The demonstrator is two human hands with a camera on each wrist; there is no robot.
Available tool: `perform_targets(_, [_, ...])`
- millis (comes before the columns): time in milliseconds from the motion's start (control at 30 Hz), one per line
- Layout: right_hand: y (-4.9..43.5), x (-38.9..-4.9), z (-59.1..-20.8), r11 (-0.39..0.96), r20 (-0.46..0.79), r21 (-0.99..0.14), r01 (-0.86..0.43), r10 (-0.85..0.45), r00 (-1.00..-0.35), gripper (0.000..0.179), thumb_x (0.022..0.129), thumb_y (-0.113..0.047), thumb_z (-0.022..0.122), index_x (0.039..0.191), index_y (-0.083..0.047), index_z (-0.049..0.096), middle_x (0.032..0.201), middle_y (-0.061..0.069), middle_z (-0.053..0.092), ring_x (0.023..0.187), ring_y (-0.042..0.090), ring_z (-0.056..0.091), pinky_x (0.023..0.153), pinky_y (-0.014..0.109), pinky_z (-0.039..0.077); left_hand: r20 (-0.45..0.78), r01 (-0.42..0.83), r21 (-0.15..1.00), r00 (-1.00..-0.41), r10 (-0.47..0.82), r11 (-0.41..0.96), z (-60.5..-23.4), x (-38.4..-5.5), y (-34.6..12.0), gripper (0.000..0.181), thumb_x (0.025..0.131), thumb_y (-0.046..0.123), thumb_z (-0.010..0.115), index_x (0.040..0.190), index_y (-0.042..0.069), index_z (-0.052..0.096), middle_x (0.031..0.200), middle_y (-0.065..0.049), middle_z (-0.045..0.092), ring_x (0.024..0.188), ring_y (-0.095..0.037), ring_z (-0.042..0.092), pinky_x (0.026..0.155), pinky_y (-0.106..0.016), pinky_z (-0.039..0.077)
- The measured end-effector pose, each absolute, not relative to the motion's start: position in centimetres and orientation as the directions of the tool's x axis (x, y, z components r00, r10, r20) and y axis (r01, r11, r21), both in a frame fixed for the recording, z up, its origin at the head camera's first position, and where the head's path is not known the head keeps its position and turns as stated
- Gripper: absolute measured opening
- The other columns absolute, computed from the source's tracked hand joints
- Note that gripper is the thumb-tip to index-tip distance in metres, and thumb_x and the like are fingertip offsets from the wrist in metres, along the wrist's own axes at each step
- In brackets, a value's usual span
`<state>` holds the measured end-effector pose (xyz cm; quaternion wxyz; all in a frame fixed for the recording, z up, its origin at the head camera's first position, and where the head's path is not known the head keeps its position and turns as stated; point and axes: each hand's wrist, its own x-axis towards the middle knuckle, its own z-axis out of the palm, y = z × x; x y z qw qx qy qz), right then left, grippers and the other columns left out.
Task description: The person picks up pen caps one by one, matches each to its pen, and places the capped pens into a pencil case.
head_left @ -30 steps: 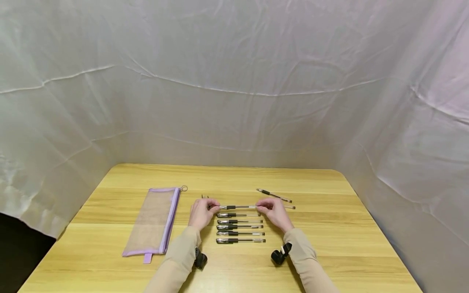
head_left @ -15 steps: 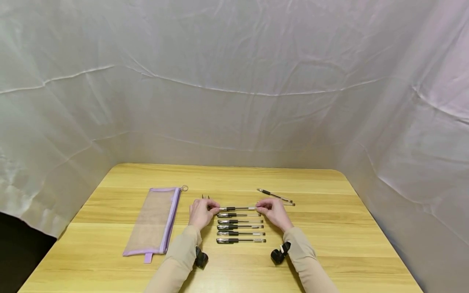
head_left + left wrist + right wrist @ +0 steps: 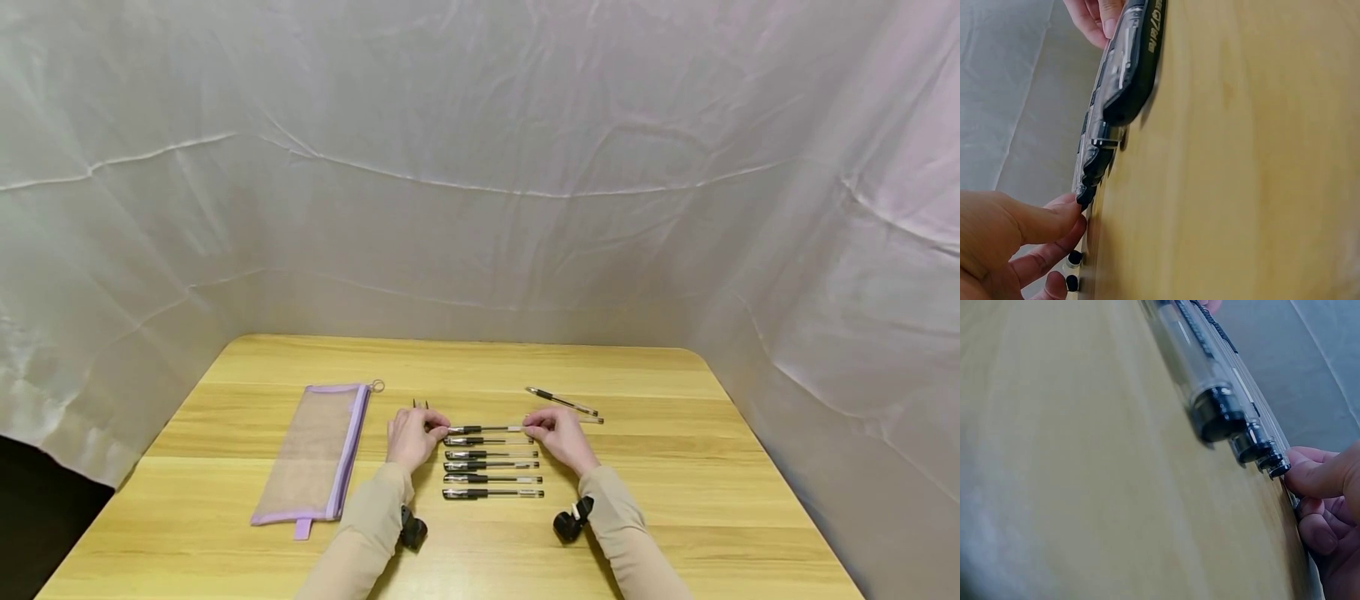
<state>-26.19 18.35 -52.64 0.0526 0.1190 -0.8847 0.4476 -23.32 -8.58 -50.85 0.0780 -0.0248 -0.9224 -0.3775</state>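
Observation:
A clear-barrelled gel pen (image 3: 491, 429) with a black grip lies crosswise between my two hands, at the far end of a row of similar pens. The thumb and fingers of my left hand (image 3: 411, 437) pinch its capped end. At its other end, my right hand (image 3: 564, 435) pinches the tail; the fingertips hide that tip. Nearer to me, several pens lie parallel, caps to the left, the nearest pen (image 3: 491, 493) in front. The left wrist view shows a large black pen cap (image 3: 1132, 69) close up; black end plugs (image 3: 1217, 415) line up in the right wrist view.
A mesh zip pouch (image 3: 311, 454) with purple edging lies flat on the left of the wooden table (image 3: 712, 500). Beyond my right hand rest a slanted pen (image 3: 561, 401) and another pen (image 3: 594, 421), partly covered. Dark pen tips (image 3: 421, 404) show behind my left hand.
Both hands have drawn the pinched pen slightly toward me, closer to the row. The other pens and the pouch have stayed in place.

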Motion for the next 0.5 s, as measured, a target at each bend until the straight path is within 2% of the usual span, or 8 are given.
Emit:
perform_targets(367, [18.39,-26.01,-52.71,0.554,0.210,-0.790,-0.263,-0.158,-0.965,0.010,0.083,0.001,0.077,0.093,-0.004,0.079,0.096,0.012,0.076,0.076,0.010,0.063,0.069,0.018,0.050,0.174,0.115,0.700,-0.985,-0.013,0.705,-50.77,-23.12,-8.65,0.008,0.088,0.011,0.075,0.095,0.013,0.079,0.099,-0.006,0.078,0.099,-0.029,0.059,0.083,-0.043,0.036])
perform_targets(500, [18.82,-25.61,-52.81,0.515,0.217,-0.818,-0.255,-0.134,-0.967,0.015,0.084,0.002,0.076,0.098,-0.001,0.078,0.100,0.016,0.076,0.079,0.011,0.066,0.070,0.018,0.051,0.184,0.125,0.738,-0.983,-0.021,0.663,-50.78,-22.76,-8.84,0.014,0.088,0.010,0.074,0.102,0.009,0.077,0.105,-0.009,0.076,0.103,-0.030,0.058,0.094,-0.049,0.037])
